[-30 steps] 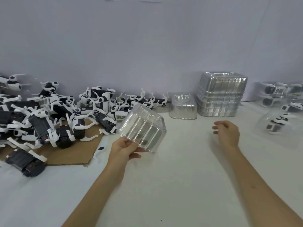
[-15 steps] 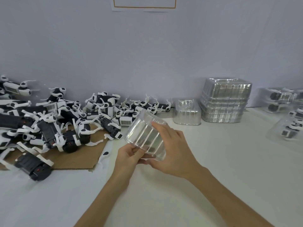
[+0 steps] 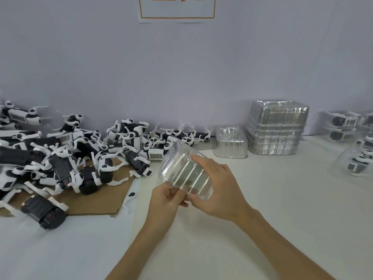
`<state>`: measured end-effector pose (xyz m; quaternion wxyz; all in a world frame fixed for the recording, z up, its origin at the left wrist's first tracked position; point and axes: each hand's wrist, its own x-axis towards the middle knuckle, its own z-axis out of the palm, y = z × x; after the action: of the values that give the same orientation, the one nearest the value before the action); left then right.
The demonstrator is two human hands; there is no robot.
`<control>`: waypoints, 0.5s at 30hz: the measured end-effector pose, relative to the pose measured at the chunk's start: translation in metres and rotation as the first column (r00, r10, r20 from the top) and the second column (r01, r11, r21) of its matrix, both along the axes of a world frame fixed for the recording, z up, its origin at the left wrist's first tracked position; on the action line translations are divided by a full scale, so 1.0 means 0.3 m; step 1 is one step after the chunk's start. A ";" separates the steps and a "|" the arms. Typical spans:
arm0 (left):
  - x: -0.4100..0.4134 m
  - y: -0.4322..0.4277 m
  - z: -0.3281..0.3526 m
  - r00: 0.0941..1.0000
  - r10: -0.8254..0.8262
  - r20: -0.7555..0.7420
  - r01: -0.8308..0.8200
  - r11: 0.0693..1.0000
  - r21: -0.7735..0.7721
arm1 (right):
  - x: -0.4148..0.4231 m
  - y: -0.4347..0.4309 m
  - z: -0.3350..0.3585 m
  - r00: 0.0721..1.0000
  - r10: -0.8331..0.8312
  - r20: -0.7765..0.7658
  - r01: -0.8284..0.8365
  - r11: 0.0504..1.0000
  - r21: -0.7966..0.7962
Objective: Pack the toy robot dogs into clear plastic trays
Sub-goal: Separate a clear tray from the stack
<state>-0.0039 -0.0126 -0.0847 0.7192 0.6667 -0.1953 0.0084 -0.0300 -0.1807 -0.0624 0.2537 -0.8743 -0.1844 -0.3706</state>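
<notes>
Clear plastic tray (image 3: 181, 170): held above the worktop (image 3: 272, 199) by both hands, tilted, with its ribbed walls and base turned toward the camera; nothing can be seen inside it.
Left hand (image 3: 164, 201): just below the tray's near left corner, its fingers (image 3: 174, 194) curled and pinching the tray's lower edge.
Right hand (image 3: 220, 190): wrapped over the tray's right side, its fingers (image 3: 201, 161) lying across the wall and the thumb tucked at the near edge beside the left hand.
Toy robot dogs (image 3: 66, 156): a loose black-and-white pile left of the tray and reaching to the wall behind it, with legs sticking out every way.
Cardboard sheet (image 3: 96, 201): flat under the near part of the pile, left of the tray.
Lone tray (image 3: 231, 147): upside down on the worktop, behind and right of the tray.
Stack of trays (image 3: 276, 132): nested upside down, farther right of the tray, just beside the lone one.
Packed trays (image 3: 357, 160): far right of the tray, each showing a dog through clear plastic; blurred at the frame edge.
Paper sign (image 3: 176, 9): on the wall high above the tray, its text cut off.
</notes>
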 end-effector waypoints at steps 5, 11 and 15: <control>-0.003 -0.024 0.003 1.000 -0.010 0.003 0.010 1.000 -0.014 | -0.002 -0.014 0.011 0.987 -0.074 0.143 0.078 0.997 -0.018; -0.008 -0.032 0.012 0.998 -0.044 -0.041 0.041 0.996 -0.081 | 0.005 -0.023 0.019 0.970 -0.103 0.222 0.107 0.994 -0.006; -0.003 -0.035 0.005 0.996 -0.059 -0.060 0.053 0.993 -0.107 | -0.006 -0.019 0.007 0.972 -0.087 0.220 0.090 0.996 -0.004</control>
<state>-0.0046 -0.0231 -0.0832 0.7591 0.6221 -0.1904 -0.0226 -0.0318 -0.1864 -0.0603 0.2089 -0.8370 -0.1748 -0.4746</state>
